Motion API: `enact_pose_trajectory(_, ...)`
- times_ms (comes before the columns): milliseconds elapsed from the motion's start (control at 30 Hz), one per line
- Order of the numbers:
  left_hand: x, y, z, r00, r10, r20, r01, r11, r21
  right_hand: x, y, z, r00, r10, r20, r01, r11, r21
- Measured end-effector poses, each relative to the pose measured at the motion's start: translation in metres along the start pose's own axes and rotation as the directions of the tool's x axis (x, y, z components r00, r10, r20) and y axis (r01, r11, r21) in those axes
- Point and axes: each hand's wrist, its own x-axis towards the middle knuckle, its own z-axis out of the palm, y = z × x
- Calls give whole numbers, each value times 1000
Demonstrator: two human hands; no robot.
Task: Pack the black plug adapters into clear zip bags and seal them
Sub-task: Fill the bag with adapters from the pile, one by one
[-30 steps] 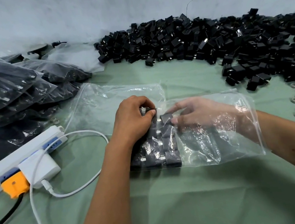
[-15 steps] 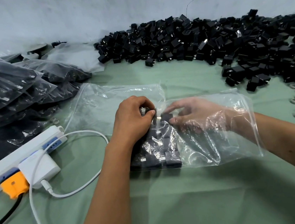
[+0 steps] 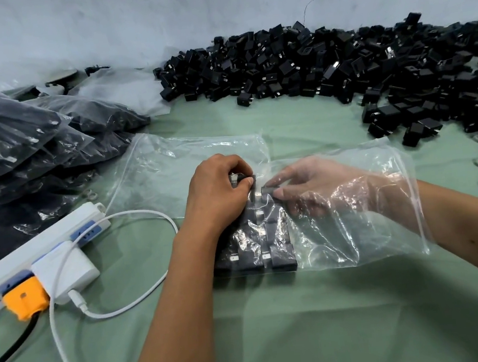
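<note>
Packing is sitting somewhere in the middle, judging by how things are lying on the green table cloth (image 3: 307,322). Inside the clear zip bag (image 3: 356,227), whose mouth is opening to the right around the person's forearm, a neat block of black plug adapters (image 3: 256,238) is already lying in rows against the closed left end. The right hand (image 3: 319,186) is reaching deep into that bag and pinching one more adapter (image 3: 267,191) between thumb and fingertips at the far end of the rows, apparently to set it in line. The left hand (image 3: 218,195) is working from outside the plastic, fingers curling round another adapter at the top of the block, seemingly steadying it; whether that piece is under the film or not is hard to tell. A second, empty-looking clear bag (image 3: 171,170) is lying flat just behind the left hand. To the left, several filled bags (image 3: 18,140) are stacking up, suggesting earlier batches are done. Along the wall a big loose pile of adapters (image 3: 337,59) is waiting, so much work is remaining. This bag is not yet sealed; filling looks unfinished, and pressing the zip closed is still ahead.
</note>
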Motion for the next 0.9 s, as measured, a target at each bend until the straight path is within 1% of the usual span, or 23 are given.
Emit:
enact_pose_trajectory(67, 0, 1, 0, 1000, 4, -2, -4, 1000, 21, -1, 0, 1, 1000, -1, 20, 0, 1000, 28)
enact_pose_trajectory(200, 0, 4, 0, 1000, 14, 2, -14, 997, 69, 0, -3, 0, 1000, -4, 5, 4, 999, -47)
enact_pose_trajectory(300, -2, 8, -2, 1000, 15, 11, -16, 993, 116, -3, -3, -4, 998, -61, 30, 63, 994, -89)
enact_pose_trajectory(333, -2, 9, -3, 1000, 11, 14, -13, 992, 126, -5, 1, -7, 998, -51, 43, 53, 998, -37)
enact_pose_trajectory(367, -3, 10, -5, 1000, 7, 22, -10, 991, 132, -9, 6, -12, 996, -23, 85, 15, 995, 96)
enact_pose_trajectory(400, -3, 12, -7, 999, 2, 33, -7, 990, 144, -15, 12, -19, 985, -1, 171, -45, 963, 265)
enact_pose_trajectory(433, -4, 14, -8, 999, -2, 38, -5, 985, 172, -23, 19, -26, 968, -25, 251, -78, 917, 391)
enact_pose_trajectory(467, -4, 16, -9, 999, -10, 31, 2, 975, 222, -33, 27, -35, 953, -64, 296, -67, 909, 412)
enact_pose_trajectory(500, -4, 19, -9, 1000, -24, 13, 19, 958, 287, -43, 36, -43, 948, -107, 299, -22, 917, 399)
enact_pose_trajectory(533, -4, 24, -6, 999, -40, -11, 42, 937, 346, -54, 46, -50, 951, -120, 286, 0, 922, 388)
enact_pose_trajectory(600, -7, 39, 4, 997, -66, -46, 79, 914, 397, -75, 64, -68, 974, -31, 224, -68, 903, 424)
enact_pose_trajectory(667, -11, 57, 17, 997, -64, -46, 77, 919, 388, -90, 78, -82, 982, 69, 178, -141, 893, 428)
enact_pose_trajectory(700, -13, 68, 25, 998, -44, -43, 57, 926, 374, -95, 82, -88, 982, 137, 129, -179, 894, 412)
enact_pose_trajectory(733, -15, 78, 33, 999, -15, -41, 28, 936, 352, -97, 85, -92, 977, 212, 14, -201, 899, 390)
enact_pose_trajectory(767, -17, 90, 41, 999, 20, -34, -9, 949, 316, -94, 91, -95, 940, 301, -159, -230, 906, 355)
enact_pose_trajectory(800, -19, 102, 49, 998, 64, -19, -57, 962, 268, -89, 95, -96, 852, 376, -364, -271, 912, 308)
enact_pose_trajectory(833, -21, 113, 57, 993, 120, 4, -118, 969, 217, -83, 97, -96, 703, 390, -595, -309, 921, 238)
enact_pose_trajectory(867, -22, 124, 64, 981, 190, 32, -192, 965, 177, -79, 97, -94, 544, 320, -776, -355, 925, 132)
enact_pose_trajectory(900, -23, 134, 70, 963, 263, 61, -269, 950, 155, -74, 97, -93, 450, 228, -863, -433, 901, 12)
